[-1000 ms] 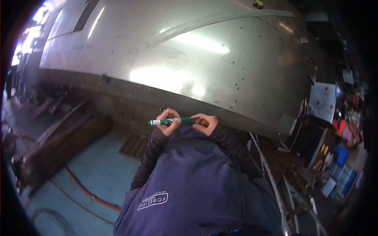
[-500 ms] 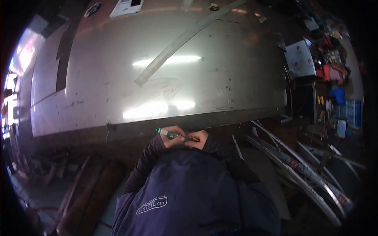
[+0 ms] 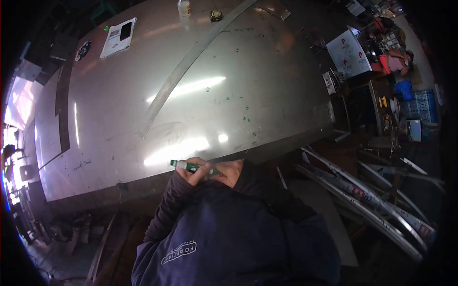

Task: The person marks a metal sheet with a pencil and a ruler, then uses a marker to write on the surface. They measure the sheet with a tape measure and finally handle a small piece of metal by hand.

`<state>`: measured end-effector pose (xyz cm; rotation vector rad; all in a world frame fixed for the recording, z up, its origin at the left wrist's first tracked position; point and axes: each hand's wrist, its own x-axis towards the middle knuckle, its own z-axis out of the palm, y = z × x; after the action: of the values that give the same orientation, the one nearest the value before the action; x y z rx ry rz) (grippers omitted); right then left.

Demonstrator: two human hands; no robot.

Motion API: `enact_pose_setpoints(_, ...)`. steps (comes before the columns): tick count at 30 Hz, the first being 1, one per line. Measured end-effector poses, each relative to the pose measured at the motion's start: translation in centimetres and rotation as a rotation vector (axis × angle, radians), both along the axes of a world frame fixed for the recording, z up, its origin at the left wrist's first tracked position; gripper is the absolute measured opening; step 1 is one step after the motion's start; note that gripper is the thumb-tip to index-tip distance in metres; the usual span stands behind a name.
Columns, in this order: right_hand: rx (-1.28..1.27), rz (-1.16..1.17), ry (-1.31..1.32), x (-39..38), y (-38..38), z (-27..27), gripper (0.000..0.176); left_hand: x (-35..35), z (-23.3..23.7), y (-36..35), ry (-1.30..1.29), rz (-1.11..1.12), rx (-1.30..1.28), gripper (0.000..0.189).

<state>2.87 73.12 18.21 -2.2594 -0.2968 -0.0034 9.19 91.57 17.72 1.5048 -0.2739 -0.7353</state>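
Observation:
My left hand (image 3: 192, 172) is closed around a green and white marker (image 3: 178, 165), whose end sticks out to the left above the fingers. Close against it is my right hand (image 3: 232, 172), curled at the marker's other end with its fingers partly hidden. What the right hand grips cannot be made out. Both hands are in front of my chest, at the near edge of a large shiny metal sheet (image 3: 191, 114). Small green marks are dotted over the sheet.
A long metal strip (image 3: 183, 66) lies diagonally across the sheet. Farther back are a tape measure (image 3: 216, 16), a bottle (image 3: 184, 8), and papers (image 3: 114, 45) with a phone (image 3: 126, 31). Metal lengths (image 3: 362, 205) lean at right. A person (image 3: 396, 62) sits far right.
The view has tilted and shifted, showing more of the sheet's far side. The marker now points more level to the left. The yellow item seen in my right hand is now out of sight.

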Motion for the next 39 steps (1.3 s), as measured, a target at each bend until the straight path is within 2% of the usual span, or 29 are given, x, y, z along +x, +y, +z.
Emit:
enact_pose_setpoints(1, -0.061, 0.005, -0.08, 0.7, -1.5, 0.8, 0.024, 0.2, 0.0, -0.8, -0.108, 0.084, 0.044, 0.004)
enact_pose_setpoints(2, -0.163, 0.038, -0.002, 1.1, -3.7, 2.3, 0.024, 1.9, -7.3, 1.1, -0.842, 0.356, 0.324, 0.01)
enact_pose_setpoints(3, -0.226, 0.001, -0.023, 1.2, -6.8, 0.9, 0.025, 5.1, -6.7, 4.6, -0.635, 0.507, 0.633, 0.02)
enact_pose_setpoints(4, -0.285, -0.036, -0.044, 0.9, -10.4, -1.7, 0.027, 7.7, -8.8, 8.9, -0.598, 0.889, 0.355, 0.027)
enact_pose_setpoints(5, -0.306, -0.108, 0.054, 0.8, -14.8, -4.4, 0.031, 10.1, -6.1, 14.1, -0.038, 1.095, -0.238, 0.025)
enact_pose_setpoints(6, -0.358, -0.198, 0.252, 1.6, -18.7, -5.3, 0.033, 10.4, -3.7, 17.1, -0.056, 0.914, -0.367, 0.032)
enact_pose_setpoints(7, -0.37, -0.267, 0.285, 2.2, -22.5, -6.5, 0.034, 10.2, 0.9, 11.5, -0.209, 1.257, -0.047, 0.04)
enact_pose_setpoints(9, -0.397, -0.37, 0.24, 3.8, -28.9, -9.6, 0.033, 10.4, 2.4, 9.2, -0.175, 1.173, 0.134, 0.048)
enact_pose_setpoints(10, -0.321, -0.412, 0.231, 4.8, -31.4, -10.8, 0.034, 9.9, 1.8, 7.9, -0.202, 1.077, 0.18, 0.048)
enact_pose_setpoints(11, -0.242, -0.459, 0.212, 6.4, -33.4, -11.7, 0.036, 10.0, 0.3, 7.0, -0.237, 0.978, 0.217, 0.048)
enact_pose_setpoints(12, -0.315, -0.56, 0.261, 7.7, -34.5, -11.9, 0.032, 10.7, -2.8, 7.3, -0.223, 0.929, 0.201, 0.048)
enact_pose_setpoints(13, -0.391, -0.665, 0.31, 9.0, -35.5, -12.0, 0.028, 10.2, -1.8, 3.3, -0.304, 0.833, 0.294, 0.06)
enact_pose_setpoints(14, -0.384, -0.667, 0.316, 10.1, -37.1, -13.7, 0.028, 10.3, -1.8, 0.0, -0.326, 0.853, 0.288, 0.055)
enact_pose_setpoints(16, -0.447, -0.685, 0.065, 10.3, -40.0, -17.9, 0.019, 10.9, -3.8, -3.4, -0.348, 0.838, 0.303, 0.052)
enact_pose_setpoints(20, -0.342, -0.716, 0.087, 8.1, -38.9, -16.5, 0.015, 11.4, -8.1, -6.5, -0.26, 0.78, 0.092, 0.052)
enact_pose_setpoints(22, -0.227, -0.703, 0.004, 5.7, -38.3, -16.2, 0.017, 11.7, -9.3, -7.1, -0.216, 0.763, 0.104, 0.052)
enact_pose_setpoints(24, -0.24, -0.751, 0.084, 3.3, -37.9, -15.5, 0.018, 11.7, -10.2, -7.2, -0.175, 0.747, 0.12, 0.052)
enact_pose_setpoints(25, -0.235, -0.8, 0.162, 2.1, -37.6, -15.1, 0.019, 11.7, -10.6, -7.1, -0.193, 0.758, 0.122, 0.046)
enact_pose_setpoints(28, -0.258, -0.891, 0.144, -0.7, -37.7, -14.0, 0.023, 12.4, -13.5, -7.8, -0.218, 0.764, 0.07, 0.029)
enact_pose_setpoints(32, -0.325, -0.956, 0.15, -3.5, -39.6, -13.2, 0.026, 12.6, -13.2, -10.8, -0.251, 0.762, 0.091, 0.027)
enact_pose_setpoints(36, -0.422, -0.953, 0.146, -2.8, -42.4, -13.3, 0.029, 12.1, -13.1, -13.3, -0.269, 0.777, 0.049, 0.023)
enact_pose_setpoints(39, -0.393, -0.913, 0.085, -1.2, -45.5, -14.5, 0.031, 11.1, -13.0, -15.9, -0.285, 0.784, 0.028, 0.022)
